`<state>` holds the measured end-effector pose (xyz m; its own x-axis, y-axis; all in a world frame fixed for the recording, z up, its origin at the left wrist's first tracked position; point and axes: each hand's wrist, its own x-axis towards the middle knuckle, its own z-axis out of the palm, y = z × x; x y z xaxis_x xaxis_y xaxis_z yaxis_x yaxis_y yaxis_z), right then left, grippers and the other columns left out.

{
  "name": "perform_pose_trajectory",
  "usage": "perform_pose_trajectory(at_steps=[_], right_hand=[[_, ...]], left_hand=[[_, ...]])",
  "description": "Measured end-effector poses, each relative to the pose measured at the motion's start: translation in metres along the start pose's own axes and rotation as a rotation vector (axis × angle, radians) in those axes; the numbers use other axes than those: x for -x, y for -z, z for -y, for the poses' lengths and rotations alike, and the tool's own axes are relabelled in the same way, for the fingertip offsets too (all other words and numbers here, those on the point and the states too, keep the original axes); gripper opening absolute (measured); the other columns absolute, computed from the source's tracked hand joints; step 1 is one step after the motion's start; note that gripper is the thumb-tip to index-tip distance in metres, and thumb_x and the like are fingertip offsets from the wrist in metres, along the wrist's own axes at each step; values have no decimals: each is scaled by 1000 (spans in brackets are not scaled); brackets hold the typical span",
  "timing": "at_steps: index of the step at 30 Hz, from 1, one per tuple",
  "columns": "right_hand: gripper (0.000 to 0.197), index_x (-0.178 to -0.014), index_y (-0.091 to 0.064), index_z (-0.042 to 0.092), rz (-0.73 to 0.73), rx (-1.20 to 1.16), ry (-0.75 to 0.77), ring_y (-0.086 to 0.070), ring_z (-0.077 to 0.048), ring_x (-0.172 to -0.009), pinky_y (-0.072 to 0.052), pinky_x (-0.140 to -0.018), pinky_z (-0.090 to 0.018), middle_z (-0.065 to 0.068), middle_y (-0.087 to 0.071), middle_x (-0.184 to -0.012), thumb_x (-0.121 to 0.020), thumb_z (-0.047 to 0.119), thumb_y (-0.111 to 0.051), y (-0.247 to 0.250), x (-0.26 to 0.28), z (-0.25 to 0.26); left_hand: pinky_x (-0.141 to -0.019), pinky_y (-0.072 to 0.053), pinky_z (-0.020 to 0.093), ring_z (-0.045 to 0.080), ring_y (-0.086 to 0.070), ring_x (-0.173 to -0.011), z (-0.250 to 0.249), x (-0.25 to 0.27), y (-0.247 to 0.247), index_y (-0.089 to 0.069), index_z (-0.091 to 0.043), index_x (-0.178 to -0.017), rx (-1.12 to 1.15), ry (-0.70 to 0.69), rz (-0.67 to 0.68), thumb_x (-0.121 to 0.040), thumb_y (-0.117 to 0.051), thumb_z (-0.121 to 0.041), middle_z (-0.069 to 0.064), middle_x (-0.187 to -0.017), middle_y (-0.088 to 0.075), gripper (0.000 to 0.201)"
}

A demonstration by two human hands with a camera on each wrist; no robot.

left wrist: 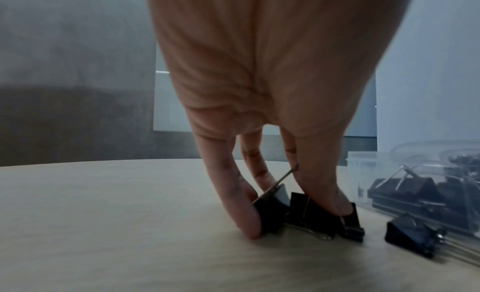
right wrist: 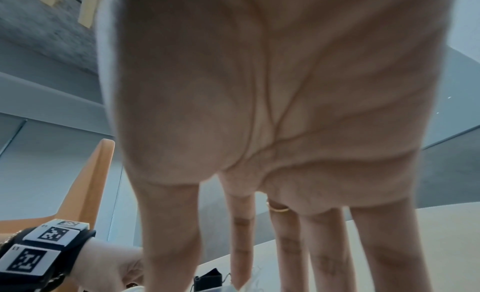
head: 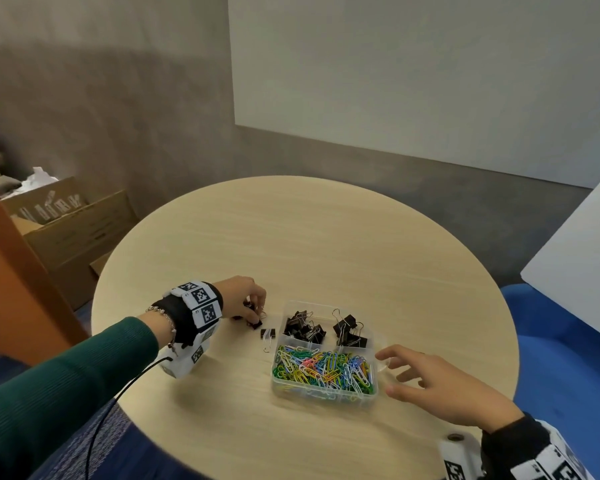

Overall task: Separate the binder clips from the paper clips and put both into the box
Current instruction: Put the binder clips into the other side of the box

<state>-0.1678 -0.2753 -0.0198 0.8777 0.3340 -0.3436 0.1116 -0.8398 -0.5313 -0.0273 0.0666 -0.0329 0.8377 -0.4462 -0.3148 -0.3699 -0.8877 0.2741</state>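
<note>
Where head view blurs, left hand (left wrist: pixel 272 116) pinching binder clips (left wrist: pixel 311 216); right hand (head: pixel 444 386) spread.

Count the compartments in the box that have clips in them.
3. The back left one holds a binder clip pile; the back right one holds a second pile; the long front one holds paper clips. The right hand may hide a bit of the box.

Round wood table (head: pixel 291 237), grey walls (head: pixel 101 98) w/ white panel (head: pixel 413 71), cardboard boxes (head: pixel 77 230) left.
</note>
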Motion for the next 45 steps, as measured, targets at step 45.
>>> perform_pose_trajectory(at_steps=[45], right_hand=[[11,-72,-67,15,-380,-209,145,-69,-16,-66,-52,-60,-21,1,-69,-66,-78,19,-75,12,-77,55]], left_hand=[[-83,-48,28,15,-60,-94,-105,-2,6,-66,-14,-93,162,-333,-238,-80,-74,-16,-2,-100,-56,16]])
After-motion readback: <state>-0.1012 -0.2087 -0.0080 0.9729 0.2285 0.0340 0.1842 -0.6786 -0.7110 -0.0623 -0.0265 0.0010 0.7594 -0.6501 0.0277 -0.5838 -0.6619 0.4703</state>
